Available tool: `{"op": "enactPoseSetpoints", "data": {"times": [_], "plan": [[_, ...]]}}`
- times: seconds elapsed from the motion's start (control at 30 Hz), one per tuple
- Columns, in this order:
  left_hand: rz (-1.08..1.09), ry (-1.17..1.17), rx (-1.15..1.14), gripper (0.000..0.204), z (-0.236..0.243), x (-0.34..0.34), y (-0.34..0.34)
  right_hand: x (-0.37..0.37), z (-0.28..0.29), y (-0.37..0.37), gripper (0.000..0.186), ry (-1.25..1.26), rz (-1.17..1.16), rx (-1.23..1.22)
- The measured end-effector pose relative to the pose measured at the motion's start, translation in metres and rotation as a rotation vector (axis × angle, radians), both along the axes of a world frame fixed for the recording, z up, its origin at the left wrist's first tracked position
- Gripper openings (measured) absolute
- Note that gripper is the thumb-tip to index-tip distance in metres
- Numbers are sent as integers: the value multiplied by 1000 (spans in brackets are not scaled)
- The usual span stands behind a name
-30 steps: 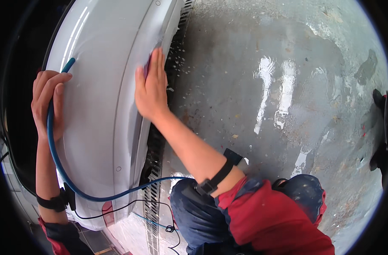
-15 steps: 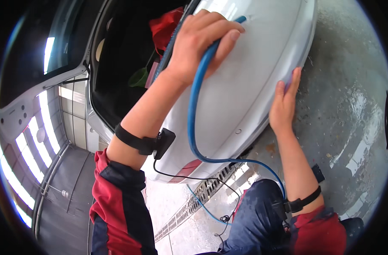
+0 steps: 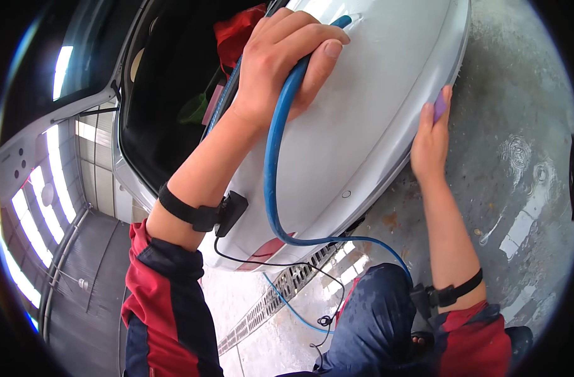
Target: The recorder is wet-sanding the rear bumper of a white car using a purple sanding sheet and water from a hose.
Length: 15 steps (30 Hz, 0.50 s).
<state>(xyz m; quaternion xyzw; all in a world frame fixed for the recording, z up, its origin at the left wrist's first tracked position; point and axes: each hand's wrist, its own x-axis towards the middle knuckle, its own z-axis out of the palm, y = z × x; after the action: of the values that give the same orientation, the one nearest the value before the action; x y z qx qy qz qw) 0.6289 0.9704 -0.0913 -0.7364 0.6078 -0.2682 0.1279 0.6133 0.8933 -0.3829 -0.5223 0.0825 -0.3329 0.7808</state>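
left hand (image 3: 271, 66) clamped on blue hose (image 3: 272, 157), tip at white bumper (image 3: 362, 125); right hand (image 3: 430, 149) pinching purple block (image 3: 439, 108) at bumper edge; a swung hose could wet the open trunk (image 3: 174, 69).

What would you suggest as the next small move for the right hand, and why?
Perhaps slide the purple block lightly along the white bumper, since the right hand holds it at the bumper's edge while the left hand holds the blue hose over the bumper.
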Motion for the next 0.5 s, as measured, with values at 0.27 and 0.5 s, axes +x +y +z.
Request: {"op": "enactPoseSetpoints", "data": {"times": [0.27, 0.5], "plan": [[58, 29, -45, 23, 3, -15, -6, -38, 4, 39, 69, 80, 66, 30], [196, 93, -55, 26, -4, -20, 0, -3, 0, -4, 72, 154, 48, -116]]}}
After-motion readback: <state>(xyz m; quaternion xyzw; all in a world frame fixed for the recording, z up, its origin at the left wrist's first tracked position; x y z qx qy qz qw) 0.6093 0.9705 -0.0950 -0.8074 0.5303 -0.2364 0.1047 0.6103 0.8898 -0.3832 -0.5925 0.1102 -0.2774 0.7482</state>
